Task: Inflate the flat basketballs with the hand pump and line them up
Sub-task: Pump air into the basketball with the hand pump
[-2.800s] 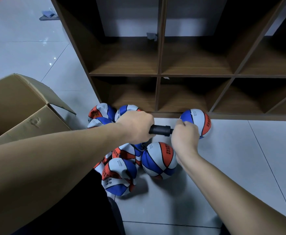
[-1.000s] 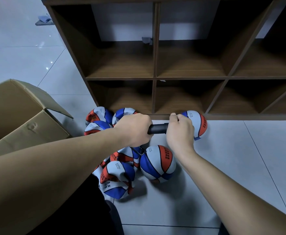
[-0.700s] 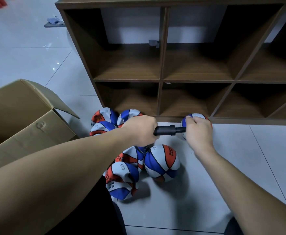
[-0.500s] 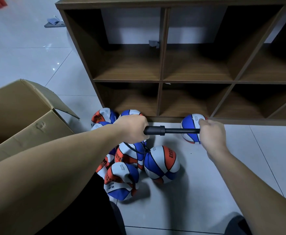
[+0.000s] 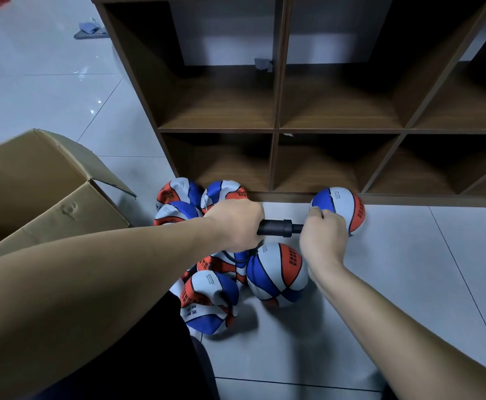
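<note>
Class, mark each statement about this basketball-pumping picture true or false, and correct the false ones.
1. Both hands hold the black hand pump. True: the left hand grips the barrel, the right hand the handle end.
2. The shelf unit holds several balls. False: the visible compartments hold no balls.
3. One ball lies apart from the others, by the shelf's base. True.
4. The cardboard box is taped closed. False: its flaps are open.
5. The balls are plain orange. False: they are red, white and blue.
</note>
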A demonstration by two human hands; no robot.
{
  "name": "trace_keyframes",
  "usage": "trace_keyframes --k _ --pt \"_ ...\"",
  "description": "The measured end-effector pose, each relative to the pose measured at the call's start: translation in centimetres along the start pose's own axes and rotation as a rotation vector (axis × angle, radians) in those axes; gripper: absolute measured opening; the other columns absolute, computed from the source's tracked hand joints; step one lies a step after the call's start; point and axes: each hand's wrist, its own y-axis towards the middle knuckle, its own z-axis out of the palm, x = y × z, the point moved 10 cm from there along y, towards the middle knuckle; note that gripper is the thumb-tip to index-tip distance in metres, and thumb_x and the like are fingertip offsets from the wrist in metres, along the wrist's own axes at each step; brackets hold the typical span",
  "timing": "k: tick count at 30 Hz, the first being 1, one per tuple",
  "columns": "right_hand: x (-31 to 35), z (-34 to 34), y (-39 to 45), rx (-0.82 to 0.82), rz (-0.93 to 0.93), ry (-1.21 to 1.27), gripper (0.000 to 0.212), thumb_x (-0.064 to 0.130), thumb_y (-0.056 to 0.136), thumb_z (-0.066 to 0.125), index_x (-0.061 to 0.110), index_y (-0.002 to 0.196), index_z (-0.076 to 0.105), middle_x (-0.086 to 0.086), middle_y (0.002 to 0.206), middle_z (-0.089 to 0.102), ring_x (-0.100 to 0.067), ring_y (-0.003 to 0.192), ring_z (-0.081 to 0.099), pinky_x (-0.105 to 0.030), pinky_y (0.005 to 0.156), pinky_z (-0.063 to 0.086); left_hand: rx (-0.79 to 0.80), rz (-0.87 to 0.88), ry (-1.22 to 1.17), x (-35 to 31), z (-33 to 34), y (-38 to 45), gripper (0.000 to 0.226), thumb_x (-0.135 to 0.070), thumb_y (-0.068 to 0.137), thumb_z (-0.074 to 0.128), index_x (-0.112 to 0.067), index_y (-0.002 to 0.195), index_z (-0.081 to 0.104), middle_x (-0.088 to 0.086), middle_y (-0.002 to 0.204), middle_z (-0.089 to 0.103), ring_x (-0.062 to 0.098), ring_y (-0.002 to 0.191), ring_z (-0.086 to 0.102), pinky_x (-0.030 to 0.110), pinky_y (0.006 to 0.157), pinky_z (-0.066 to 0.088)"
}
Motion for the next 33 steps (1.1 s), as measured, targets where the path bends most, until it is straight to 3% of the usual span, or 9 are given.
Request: trace_keyframes --k 10,14,20,25,30,33 --pt "1.6 1.2 -1.2 0.057 -0.116 -0.067 0.044 0.023 0.109 0.044 0.014 0.067 0.041 -0.004 0.067 0.046 -0.022 0.064 0.044 -0.035 0.056 0.032 -0.03 0.058 0.007 -1.0 -0.5 0.3 0.024 -0.039 0.099 0.063 -0.022 0.081 0.065 -0.001 0.072 0.065 0.019 0.063 0.064 0.032 0.052 0.048" --pt "3.3 0.7 -0.8 0.086 -0.196 -0.086 0.046 0.028 0.111 0.047 0.013 0.068 0.042 -0.003 0.066 0.045 -0.02 0.062 0.043 -0.035 0.056 0.033 -0.082 0.076 -0.014 -0.9 -1.5 0.5 0.024 -0.041 0.098 0.063 -0.024 0.082 0.067 -0.003 0.073 0.066 0.018 0.066 0.065 0.034 0.057 0.052" --pt "2.1 -0.2 1.0 0.124 -0.166 -0.099 0.045 0.029 0.107 0.052 0.013 0.066 0.041 -0.004 0.061 0.038 -0.022 0.06 0.038 -0.036 0.058 0.033 -0.06 0.074 -0.015 -0.6 -1.5 0.7 0.02 -0.038 0.096 0.062 -0.024 0.081 0.066 -0.003 0.073 0.066 0.019 0.067 0.065 0.036 0.061 0.056" --pt "1.2 -4.8 4.0 0.022 -0.116 -0.118 0.035 0.015 0.1 0.052 0.01 0.068 0.04 -0.01 0.064 0.032 -0.023 0.055 0.038 -0.034 0.05 0.025 0.024 -0.007 -0.021 2.7 -1.0 0.7 0.025 -0.038 0.094 0.064 -0.025 0.074 0.057 -0.002 0.068 0.06 0.018 0.061 0.057 0.032 0.055 0.046" --pt "0.0 -5.3 4.2 -0.049 -0.016 -0.074 0.035 0.011 0.09 0.051 0.015 0.063 0.03 -0.008 0.064 0.026 -0.028 0.063 0.025 -0.042 0.059 0.022 0.086 0.009 -0.033 2.1 -0.2 1.0 0.028 -0.041 0.096 0.067 -0.023 0.076 0.06 -0.001 0.067 0.06 0.019 0.061 0.058 0.033 0.057 0.046" --pt "0.1 -4.4 3.4 -0.074 0.006 -0.056 0.036 0.011 0.092 0.051 0.014 0.063 0.03 -0.006 0.06 0.028 -0.027 0.059 0.026 -0.037 0.057 0.022 0.047 0.009 -0.009 1.8 -0.7 1.3 0.032 -0.045 0.098 0.066 -0.023 0.076 0.057 -0.002 0.069 0.059 0.019 0.062 0.057 0.032 0.055 0.044"
